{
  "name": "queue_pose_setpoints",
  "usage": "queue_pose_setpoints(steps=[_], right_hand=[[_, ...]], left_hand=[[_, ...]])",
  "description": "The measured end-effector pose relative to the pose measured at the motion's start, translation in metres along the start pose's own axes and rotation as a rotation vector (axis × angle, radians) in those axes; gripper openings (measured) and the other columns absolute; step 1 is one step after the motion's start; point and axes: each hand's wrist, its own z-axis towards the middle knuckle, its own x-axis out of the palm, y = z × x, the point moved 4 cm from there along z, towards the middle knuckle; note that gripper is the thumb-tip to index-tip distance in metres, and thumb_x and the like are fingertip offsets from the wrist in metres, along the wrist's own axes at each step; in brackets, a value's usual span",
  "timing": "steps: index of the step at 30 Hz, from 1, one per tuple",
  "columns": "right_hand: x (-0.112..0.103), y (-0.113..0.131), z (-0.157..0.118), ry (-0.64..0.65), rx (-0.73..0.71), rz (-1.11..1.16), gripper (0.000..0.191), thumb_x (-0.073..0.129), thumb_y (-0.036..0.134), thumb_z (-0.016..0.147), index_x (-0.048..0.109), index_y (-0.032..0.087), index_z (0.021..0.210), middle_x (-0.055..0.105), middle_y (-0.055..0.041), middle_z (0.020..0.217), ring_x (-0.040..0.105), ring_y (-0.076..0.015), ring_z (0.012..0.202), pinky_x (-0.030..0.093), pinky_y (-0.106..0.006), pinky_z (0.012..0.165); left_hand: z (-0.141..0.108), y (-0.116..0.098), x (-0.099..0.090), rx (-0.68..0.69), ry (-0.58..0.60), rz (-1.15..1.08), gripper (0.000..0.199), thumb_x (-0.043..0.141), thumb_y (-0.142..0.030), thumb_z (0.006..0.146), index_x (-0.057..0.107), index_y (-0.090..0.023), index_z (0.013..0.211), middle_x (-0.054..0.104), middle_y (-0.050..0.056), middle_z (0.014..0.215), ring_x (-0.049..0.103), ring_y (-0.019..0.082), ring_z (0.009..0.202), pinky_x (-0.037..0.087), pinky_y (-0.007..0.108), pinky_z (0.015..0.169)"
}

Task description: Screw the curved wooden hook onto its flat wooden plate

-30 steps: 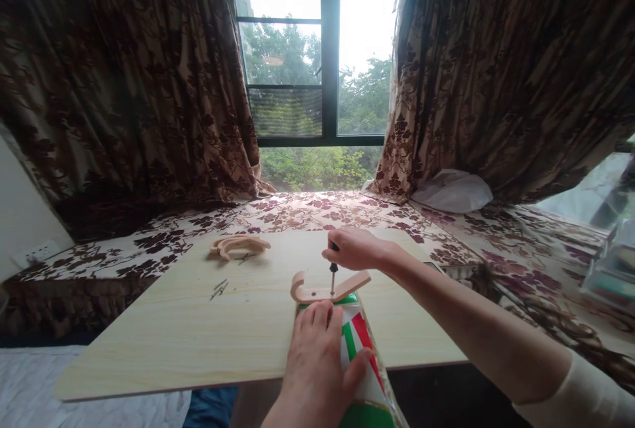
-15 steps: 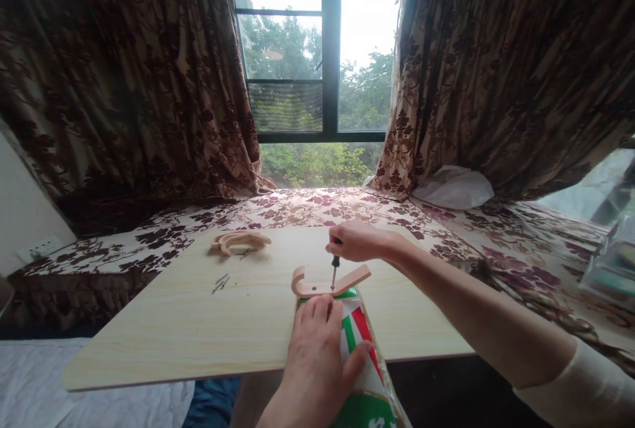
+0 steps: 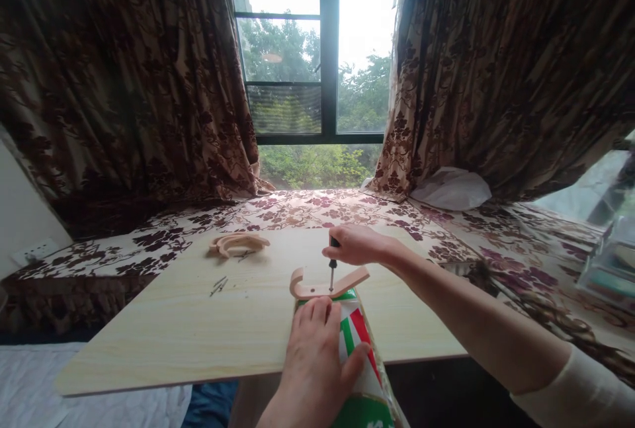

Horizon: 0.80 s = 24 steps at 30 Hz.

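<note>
Screwdriver (image 3: pixel 333 263) slightly straighter than before, hands (image 3: pixel 356 245) (image 3: pixel 315 345): right fisted, left palm-down

The left hand (image 3: pixel 315 352) lies palm down, its back facing up and its fingers (image 3: pixel 311 310) close together, pointing forward and bent slightly downward at the tips. Its left thumb (image 3: pixel 356 360) stands well away from the fingers, angled out to the right and forward. Behind it, the left arm is cut off near the wrist by the bottom edge of the view.

The right hand (image 3: pixel 353 245) is farther forward and higher, curled into a closed grip with the knuckles to the left; its single fingers are hard to tell apart. The right wrist (image 3: pixel 389 248) is slightly bent, and the bare right forearm (image 3: pixel 464 312) slants back down to the right, ending in a pale sleeve (image 3: pixel 570 385) near the elbow. The two hands are apart.
</note>
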Motion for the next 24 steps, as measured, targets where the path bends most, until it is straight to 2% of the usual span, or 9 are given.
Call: queue_pose_setpoints(steps=[5,8,11,15,17,19,21,24], right_hand=[[0.001,0.002,-0.003,0.032,-0.078,0.11,0.018,0.056,0.032,0.077,0.066,0.017,0.08,0.068,-0.0036,0.073,0.055,-0.0124,0.062,0.031,-0.021,0.049],[0.01,0.001,-0.001,-0.053,-0.034,0.168,0.024,0.054,0.036,0.082,0.063,0.015,0.074,0.066,-0.0043,0.069,0.053,-0.0121,0.059,0.03,-0.022,0.049],[0.013,-0.003,0.001,-0.193,0.05,0.209,0.033,0.052,0.043,0.084,0.058,0.015,0.069,0.063,-0.0064,0.067,0.052,-0.0138,0.059,0.029,-0.024,0.05],[-0.012,-0.009,-0.01,-0.38,0.078,0.294,0.035,0.039,0.046,0.091,0.054,0.017,0.078,0.063,-0.0054,0.073,0.052,-0.0137,0.062,0.031,-0.024,0.052],[-0.028,-0.013,-0.024,-0.438,0.048,0.355,0.03,0.035,0.042,0.093,0.051,0.018,0.085,0.063,-0.0032,0.076,0.052,-0.0124,0.063,0.034,-0.023,0.055],[-0.04,-0.016,-0.042,-0.551,-0.066,0.467,0.021,0.04,0.036,0.092,0.049,0.02,0.082,0.059,0.0003,0.07,0.051,-0.0115,0.062,0.035,-0.023,0.057],[-0.037,-0.02,-0.056,-0.542,-0.072,0.416,0.018,0.043,0.035,0.091,0.048,0.02,0.081,0.051,0.0035,0.064,0.045,-0.0107,0.057,0.033,-0.022,0.054],[-0.009,-0.024,-0.07,-0.321,-0.04,0.403,0.018,0.046,0.038,0.09,0.05,0.021,0.083,0.049,0.0043,0.064,0.043,-0.0104,0.056,0.033,-0.021,0.051]], left_hand=[[-0.002,0.0,0.0,0.005,-0.007,0.014,0.051,0.05,-0.042,0.078,0.054,-0.012,0.119,0.05,0.014,0.122,0.041,0.031,0.117,0.031,0.049,0.103],[-0.002,0.001,0.001,0.039,-0.05,0.039,0.046,0.052,-0.041,0.077,0.056,-0.014,0.115,0.053,0.013,0.117,0.045,0.03,0.113,0.035,0.05,0.101],[-0.002,0.004,0.003,0.147,-0.197,0.125,0.041,0.053,-0.042,0.077,0.059,-0.015,0.108,0.059,0.011,0.109,0.054,0.028,0.103,0.046,0.047,0.09],[-0.011,0.008,0.007,0.366,-0.516,0.36,0.052,0.053,-0.051,0.077,0.059,-0.01,0.108,0.063,0.014,0.103,0.059,0.026,0.094,0.053,0.039,0.077],[-0.018,0.01,0.01,0.409,-0.603,0.443,0.058,0.054,-0.054,0.076,0.057,-0.008,0.111,0.062,0.014,0.106,0.058,0.026,0.097,0.052,0.038,0.078],[-0.023,0.014,0.014,0.411,-0.617,0.483,0.061,0.055,-0.055,0.074,0.056,-0.009,0.114,0.061,0.014,0.11,0.057,0.027,0.101,0.049,0.038,0.083],[-0.026,0.016,0.018,0.421,-0.609,0.498,0.063,0.055,-0.057,0.074,0.056,-0.01,0.115,0.06,0.013,0.112,0.055,0.027,0.103,0.046,0.038,0.086],[-0.028,0.02,0.023,0.461,-0.61,0.503,0.052,0.051,-0.051,0.08,0.058,-0.013,0.114,0.061,0.01,0.11,0.055,0.025,0.102,0.042,0.037,0.088]])
